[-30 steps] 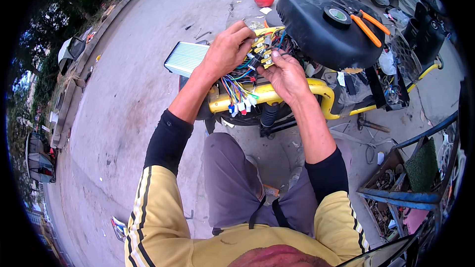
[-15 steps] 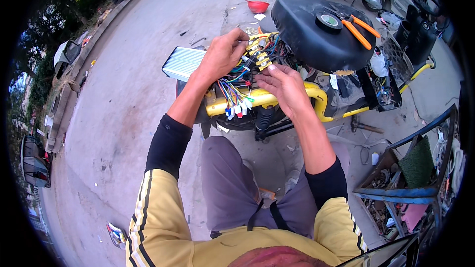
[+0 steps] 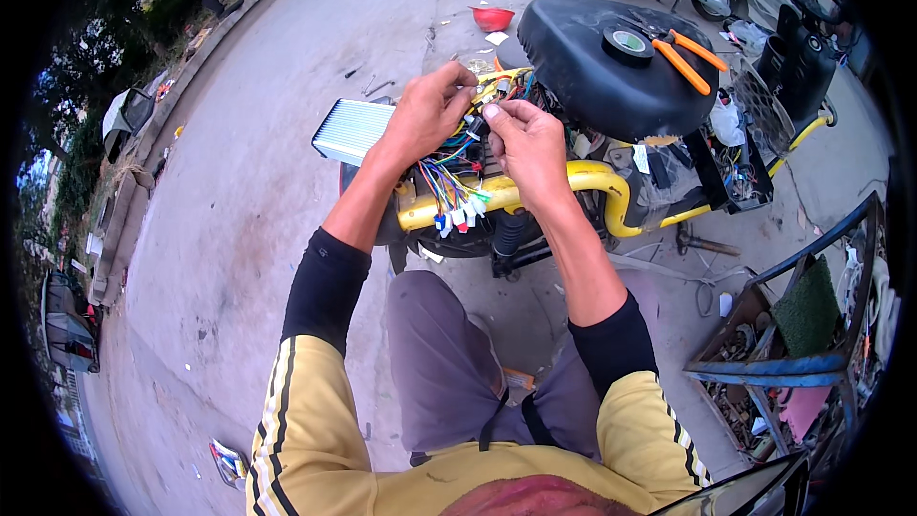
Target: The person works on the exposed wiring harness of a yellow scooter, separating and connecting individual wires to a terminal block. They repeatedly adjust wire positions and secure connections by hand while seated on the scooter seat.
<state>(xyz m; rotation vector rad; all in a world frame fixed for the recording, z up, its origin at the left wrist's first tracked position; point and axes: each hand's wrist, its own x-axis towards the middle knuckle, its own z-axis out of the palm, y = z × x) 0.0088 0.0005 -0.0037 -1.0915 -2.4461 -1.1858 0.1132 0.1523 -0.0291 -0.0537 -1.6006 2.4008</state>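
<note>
Wiring bundle (image 3: 439, 181), multicoloured: located on the yellow-framed vehicle between both hands, its long run slanted from white plugs (image 3: 463, 217) hung over the yellow frame tube (image 3: 585, 174) up to yellow connectors (image 3: 492, 91). It is met from the right by the right hand (image 3: 527, 148), thumb and forefinger pinched on it, exact strand hidden; it is flanked by the left hand (image 3: 435, 110), fingertips curled, whether anything is pinched cannot be told; neither hand is clearly nearer. Black tray (image 3: 709, 161): loaded with tangled leads (image 3: 748, 174). Blue-edged rack (image 3: 774, 373): stocked with green mat (image 3: 807, 301), pink sheet (image 3: 807, 411) and mixed scrap. Red bowl (image 3: 492, 19): placed on the ground, contents not made out
</note>
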